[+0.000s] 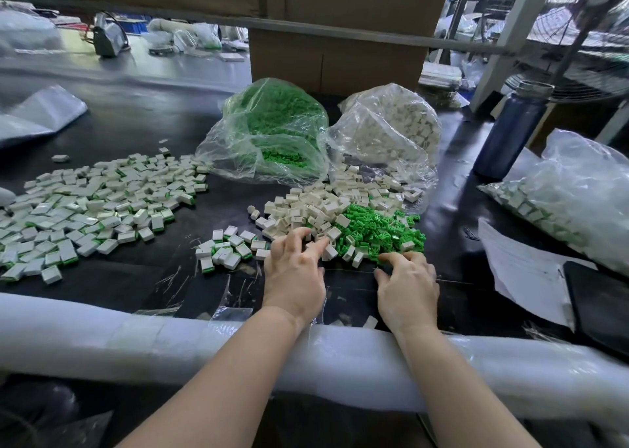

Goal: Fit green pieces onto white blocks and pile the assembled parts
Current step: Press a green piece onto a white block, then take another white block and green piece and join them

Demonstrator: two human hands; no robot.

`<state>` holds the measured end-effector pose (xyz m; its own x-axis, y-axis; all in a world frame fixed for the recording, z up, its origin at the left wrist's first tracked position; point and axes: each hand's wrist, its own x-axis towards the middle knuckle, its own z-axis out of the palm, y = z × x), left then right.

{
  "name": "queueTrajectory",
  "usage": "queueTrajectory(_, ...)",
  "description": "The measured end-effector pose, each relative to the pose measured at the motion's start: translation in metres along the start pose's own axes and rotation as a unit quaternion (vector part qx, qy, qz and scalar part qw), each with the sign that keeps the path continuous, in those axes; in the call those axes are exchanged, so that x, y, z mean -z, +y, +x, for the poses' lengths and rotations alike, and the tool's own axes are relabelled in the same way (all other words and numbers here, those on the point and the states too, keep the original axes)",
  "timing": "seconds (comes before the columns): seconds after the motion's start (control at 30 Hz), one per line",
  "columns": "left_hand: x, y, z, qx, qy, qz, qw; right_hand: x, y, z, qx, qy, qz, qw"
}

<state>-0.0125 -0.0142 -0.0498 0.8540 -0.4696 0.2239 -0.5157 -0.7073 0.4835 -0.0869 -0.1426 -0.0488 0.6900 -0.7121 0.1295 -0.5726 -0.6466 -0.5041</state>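
Observation:
A heap of loose white blocks (315,209) lies mid-table, beside a heap of loose green pieces (377,231). My left hand (294,270) reaches into the near edge of the white heap, its fingers stretched over the blocks. My right hand (406,282) rests at the near edge of the green heap with fingers curled; what they hold is hidden. A small cluster of assembled parts (226,248) lies just left of my left hand. A wide pile of assembled parts (92,206) covers the left of the table.
An open bag of green pieces (272,131) and a bag of white blocks (391,131) stand behind the heaps. A dark bottle (507,131), a bag of parts (571,195), papers (524,270) and a black tablet (599,304) are at right. White foam padding (170,345) lines the near edge.

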Motion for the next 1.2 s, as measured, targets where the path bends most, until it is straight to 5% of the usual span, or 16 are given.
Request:
queueTrajectory(0.57,0.0007,0.0026,-0.0005,-0.044,0.020,-0.038,0.998,0.0009,-0.0025,0.0004,-0.016,-0.025,-0.042,0.999)
queueTrajectory(0.8,-0.0001,0.0023,-0.0005,-0.043,0.008,-0.041,0.998,0.0075,0.0004,-0.0022,-0.046,0.018,0.081,0.995)
queueTrajectory(1.2,-0.0011,0.0016,-0.0008,-0.047,-0.020,-0.042,0.998,0.0059,0.0027,-0.0012,-0.044,0.023,0.084,0.995)
